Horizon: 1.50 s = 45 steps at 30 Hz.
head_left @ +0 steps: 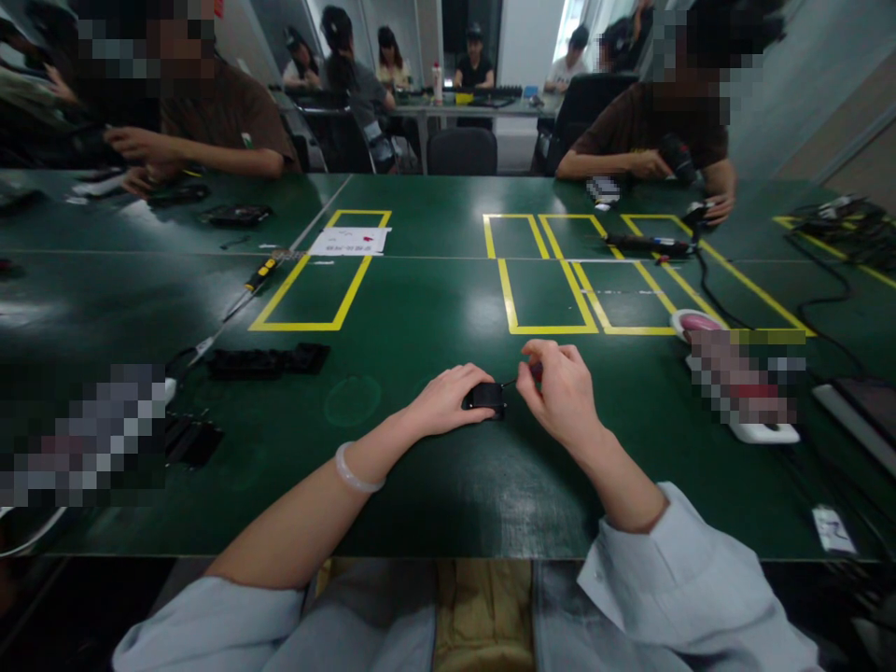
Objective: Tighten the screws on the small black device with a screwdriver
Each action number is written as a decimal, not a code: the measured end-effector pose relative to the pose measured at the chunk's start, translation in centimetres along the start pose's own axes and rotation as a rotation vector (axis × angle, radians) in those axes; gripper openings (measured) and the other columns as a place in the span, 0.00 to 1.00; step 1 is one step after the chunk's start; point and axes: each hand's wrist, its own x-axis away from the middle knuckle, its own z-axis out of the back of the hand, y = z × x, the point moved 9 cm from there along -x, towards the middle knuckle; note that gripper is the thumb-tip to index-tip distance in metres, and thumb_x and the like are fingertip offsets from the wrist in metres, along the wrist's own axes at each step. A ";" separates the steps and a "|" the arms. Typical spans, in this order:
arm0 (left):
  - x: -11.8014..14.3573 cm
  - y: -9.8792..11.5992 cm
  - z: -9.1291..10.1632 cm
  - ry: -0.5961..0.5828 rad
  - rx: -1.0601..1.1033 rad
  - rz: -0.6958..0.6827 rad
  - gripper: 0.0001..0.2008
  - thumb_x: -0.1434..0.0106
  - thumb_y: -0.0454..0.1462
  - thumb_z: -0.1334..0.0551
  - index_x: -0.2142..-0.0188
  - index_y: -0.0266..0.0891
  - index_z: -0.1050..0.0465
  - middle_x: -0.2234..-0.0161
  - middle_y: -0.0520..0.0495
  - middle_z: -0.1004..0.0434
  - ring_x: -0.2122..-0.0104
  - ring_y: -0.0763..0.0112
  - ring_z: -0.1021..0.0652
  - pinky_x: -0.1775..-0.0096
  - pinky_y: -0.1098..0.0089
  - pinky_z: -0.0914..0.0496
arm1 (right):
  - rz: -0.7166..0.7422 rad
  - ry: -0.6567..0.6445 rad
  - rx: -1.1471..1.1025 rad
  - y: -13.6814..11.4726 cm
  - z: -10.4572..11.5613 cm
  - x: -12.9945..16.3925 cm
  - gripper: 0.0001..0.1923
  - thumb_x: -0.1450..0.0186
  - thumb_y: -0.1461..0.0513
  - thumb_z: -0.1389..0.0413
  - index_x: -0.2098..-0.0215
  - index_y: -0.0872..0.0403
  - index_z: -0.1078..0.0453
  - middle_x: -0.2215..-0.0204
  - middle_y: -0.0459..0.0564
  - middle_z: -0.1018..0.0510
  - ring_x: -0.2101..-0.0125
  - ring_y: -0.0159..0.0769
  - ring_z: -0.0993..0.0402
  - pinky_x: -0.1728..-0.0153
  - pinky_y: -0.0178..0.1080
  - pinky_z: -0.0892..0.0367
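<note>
Head view, single entry.

Item 1: small black part (484, 399), boxy, matt, plastic by the look of it, lying on the green bench (420, 485) directly ahead of the person. The left hand (448, 401) rests on it, fingers curled over its left end, pinning it to the bench.

Item 2: slim tool with a reddish handle (536, 371), its thin dark tip reaching the right side of the part. The right hand (560, 392) is pinched closed about the handle. Judged step: fine work at the part's edge, driving or probing. The next move would call for a steady tip and a firm hold-down, since the part is light and could slide.

Item 3: bench surface, smooth, glossy, dark green, marked with yellow tape rectangles (546, 294).

Item 4: black flat components (270, 361), left of the hands, well apart.

Item 5: screwdriver, yellow-and-black handle (260, 275), farther left.

Item 6: white paper sheet (348, 241), far centre.

Item 7: pink-topped round dish (694, 323), right side.

Item 8: co-workers seated across the bench, hands busy with dark items of their own.
</note>
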 end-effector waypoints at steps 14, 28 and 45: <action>0.0 -0.1 0.0 -0.001 0.016 0.006 0.17 0.38 0.47 0.37 0.54 0.42 0.32 0.56 0.45 0.28 0.56 0.61 0.27 0.54 0.63 0.32 | 0.015 -0.014 -0.020 -0.2 -0.1 -0.1 0.07 0.34 0.65 0.51 0.57 0.53 0.37 0.71 0.47 0.24 0.73 0.34 0.29 0.62 0.40 0.38; 0.0 0.0 0.0 -0.017 0.008 0.006 0.18 0.38 0.47 0.37 0.53 0.42 0.32 0.55 0.45 0.28 0.54 0.60 0.27 0.53 0.62 0.33 | 0.018 0.014 -0.018 -0.1 0.1 0.1 0.02 0.32 0.63 0.50 0.61 0.52 0.37 0.73 0.44 0.25 0.75 0.32 0.32 0.65 0.39 0.38; 0.0 0.0 -0.1 -0.018 0.010 0.004 0.18 0.38 0.48 0.37 0.53 0.42 0.33 0.55 0.45 0.29 0.55 0.60 0.27 0.53 0.62 0.32 | 0.001 -0.005 -0.023 0.0 -0.3 0.2 0.04 0.32 0.60 0.50 0.61 0.52 0.37 0.73 0.45 0.25 0.75 0.33 0.32 0.64 0.39 0.38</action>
